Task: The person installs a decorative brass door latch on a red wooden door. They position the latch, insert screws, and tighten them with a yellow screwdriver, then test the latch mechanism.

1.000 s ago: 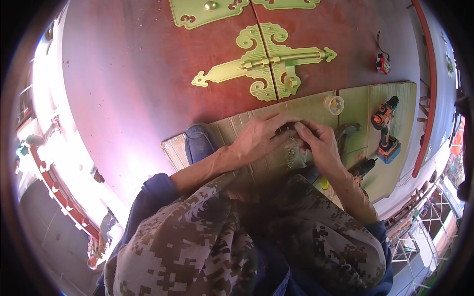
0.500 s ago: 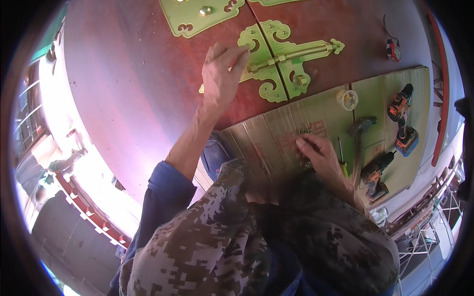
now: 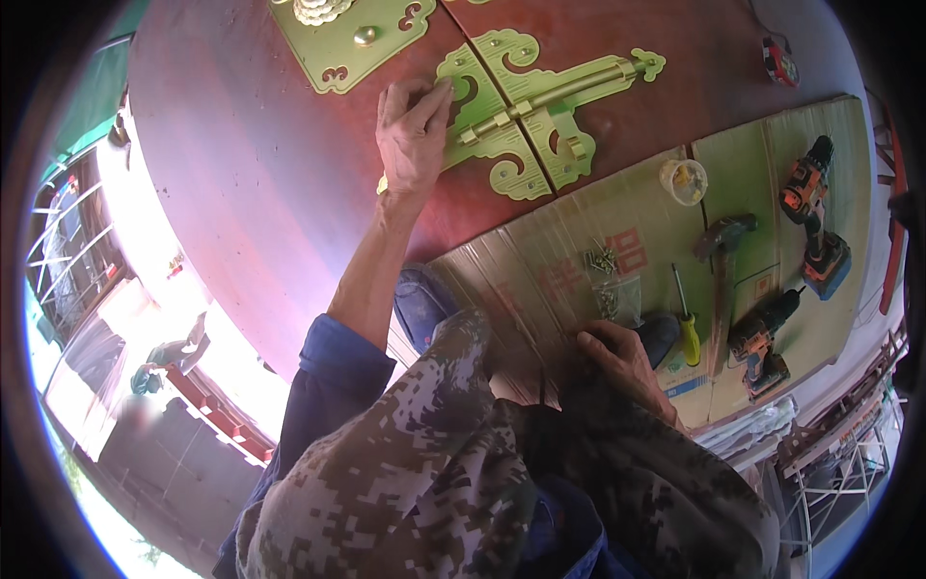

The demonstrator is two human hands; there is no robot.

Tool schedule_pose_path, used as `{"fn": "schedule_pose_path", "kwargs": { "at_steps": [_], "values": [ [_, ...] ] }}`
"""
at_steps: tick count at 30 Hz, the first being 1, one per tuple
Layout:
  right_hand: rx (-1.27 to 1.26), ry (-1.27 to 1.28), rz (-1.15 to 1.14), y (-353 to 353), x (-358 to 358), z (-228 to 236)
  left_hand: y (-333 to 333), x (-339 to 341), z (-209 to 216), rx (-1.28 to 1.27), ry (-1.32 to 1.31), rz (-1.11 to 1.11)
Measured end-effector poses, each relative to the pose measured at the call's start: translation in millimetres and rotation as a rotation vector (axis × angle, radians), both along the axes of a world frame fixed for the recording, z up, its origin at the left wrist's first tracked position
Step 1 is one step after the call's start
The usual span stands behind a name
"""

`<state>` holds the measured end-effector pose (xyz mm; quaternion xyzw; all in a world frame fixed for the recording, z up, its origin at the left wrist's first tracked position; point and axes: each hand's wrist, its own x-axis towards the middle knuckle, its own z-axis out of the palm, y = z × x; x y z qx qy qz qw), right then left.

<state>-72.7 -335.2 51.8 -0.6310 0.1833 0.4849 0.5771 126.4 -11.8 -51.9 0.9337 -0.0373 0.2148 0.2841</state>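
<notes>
My left hand [image 3: 413, 140] reaches forward over the left part of a brass-coloured decorative bolt latch [image 3: 521, 101] on a red-brown door panel [image 3: 666, 106]. Its fingertips are pinched together at the plate's scrolled edge; whatever they hold, if anything, is too small to make out. My right hand [image 3: 627, 365] lies low by my right knee, fingers loosely extended and nothing visible in them. Just beyond it, a small pile of screws [image 3: 600, 259] and a clear plastic bag [image 3: 620, 297] sit on flattened cardboard [image 3: 521, 270].
To the right lie a yellow-handled screwdriver [image 3: 689, 333], a hammer [image 3: 723, 241] and two orange-black cordless drills [image 3: 808, 207]. A clear cup [image 3: 683, 181] stands near the cardboard's far edge. A tape measure [image 3: 779, 63] rests at the far right. A brass plate with a knob [image 3: 365, 37] is farther left.
My right hand has drawn back from beside the screws toward my knee, uncovering the screws and bag. My left hand stays pinched at the latch plate. The whole view has shifted slightly.
</notes>
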Motion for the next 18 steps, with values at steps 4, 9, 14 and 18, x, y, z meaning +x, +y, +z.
{"fn": "schedule_pose_path", "kwargs": {
  "at_steps": [4,9,14,18],
  "values": [
    [-0.01,0.051,-0.031,-7,-1,5,-4,-1,1,0.055,0.023,-0.002],
    [-0.001,0.089,-0.075,-11,-2,8,-1,0,5,0.033,0.085,-0.012],
    [-0.032,0.07,-0.201,-19,-13,9,-4,0,20,-0.054,0.172,-0.004],
    [-0.129,-0.063,-0.186,-27,-34,0,-6,7,25,-0.026,0.244,-0.007]
  ]
}}
